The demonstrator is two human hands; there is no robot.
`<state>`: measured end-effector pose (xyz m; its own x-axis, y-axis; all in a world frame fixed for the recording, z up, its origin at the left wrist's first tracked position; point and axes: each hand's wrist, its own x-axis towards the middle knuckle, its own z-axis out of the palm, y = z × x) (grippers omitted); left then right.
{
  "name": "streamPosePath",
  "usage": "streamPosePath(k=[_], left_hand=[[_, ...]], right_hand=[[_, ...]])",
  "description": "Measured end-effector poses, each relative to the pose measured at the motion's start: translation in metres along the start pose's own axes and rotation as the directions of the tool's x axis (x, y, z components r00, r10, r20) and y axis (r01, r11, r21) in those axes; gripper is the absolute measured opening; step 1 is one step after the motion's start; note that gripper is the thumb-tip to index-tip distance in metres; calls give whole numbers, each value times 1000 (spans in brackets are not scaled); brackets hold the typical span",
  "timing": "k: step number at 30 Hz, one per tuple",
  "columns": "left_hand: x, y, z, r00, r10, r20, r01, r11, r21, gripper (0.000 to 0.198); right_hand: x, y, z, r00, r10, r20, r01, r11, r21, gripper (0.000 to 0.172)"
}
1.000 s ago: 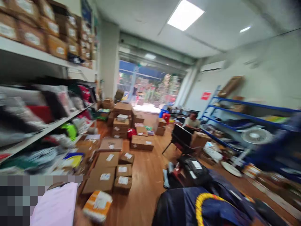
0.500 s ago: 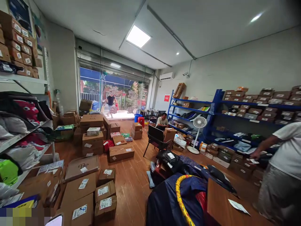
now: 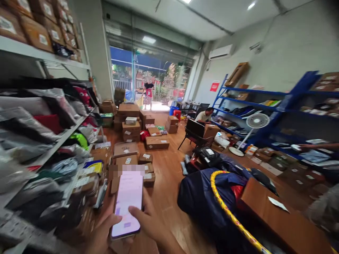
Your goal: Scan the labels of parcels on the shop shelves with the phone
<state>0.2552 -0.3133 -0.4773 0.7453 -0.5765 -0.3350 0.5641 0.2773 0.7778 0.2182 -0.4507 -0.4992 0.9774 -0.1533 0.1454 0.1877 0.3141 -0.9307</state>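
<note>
A smartphone (image 3: pixel 127 203) with a lit, pale pinkish screen is held upright at the lower middle of the view; its top edge is blurred out. My left hand (image 3: pixel 104 229) grips it from the left side, thumb lying over the lower screen. From the right, my right hand (image 3: pixel 147 218) wraps round the phone too, its thumb over the glass. Most of the fingers are hidden behind the phone. Beyond it stand cardboard boxes (image 3: pixel 128 146) with white labels.
Left, a metal rack (image 3: pixel 76 128) holds bagged parcels. Right lie a dark blue bag (image 3: pixel 196 190), a yellow hoop (image 3: pixel 225 204) and a brown wooden surface (image 3: pixel 267 215). Blue shelves (image 3: pixel 280 102), a white fan (image 3: pixel 257 121) and a seated person (image 3: pixel 205 115) are farther off. Another person (image 3: pixel 148 93) stands by the doorway.
The view has swung left and down. The phone, only a corner at bottom left before, is now in front with both my hands on it. The person at right has mostly left view.
</note>
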Motion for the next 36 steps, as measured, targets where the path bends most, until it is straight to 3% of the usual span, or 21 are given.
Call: streamPosePath(k=[9, 18, 21, 25, 29, 36], left_hand=[[-29, 19, -34, 997, -53, 61, 53, 999, 7, 96], [-48, 31, -61, 995, -58, -77, 60, 998, 24, 90], [-55, 35, -78, 995, -52, 83, 53, 999, -6, 92], [-60, 39, -102, 948, -93, 305, 99, 995, -5, 106], [-62, 38, -113, 938, -132, 320, 135, 991, 14, 116], [-65, 36, -123, 920, -16, 392, 62, 993, -104, 104]], right_hand=[[-20, 11, 54, 996, 70, -52, -66, 994, 87, 68], [-26, 17, 100, 996, 59, -67, -56, 998, 37, 66], [-26, 23, 108, 994, 72, -84, -70, 997, 25, 65], [-22, 29, 114, 991, 66, -117, -57, 995, 85, 60], [-19, 30, 122, 991, 87, -102, -72, 987, 141, 59], [-20, 29, 129, 995, 97, -27, -91, 984, 151, 64]])
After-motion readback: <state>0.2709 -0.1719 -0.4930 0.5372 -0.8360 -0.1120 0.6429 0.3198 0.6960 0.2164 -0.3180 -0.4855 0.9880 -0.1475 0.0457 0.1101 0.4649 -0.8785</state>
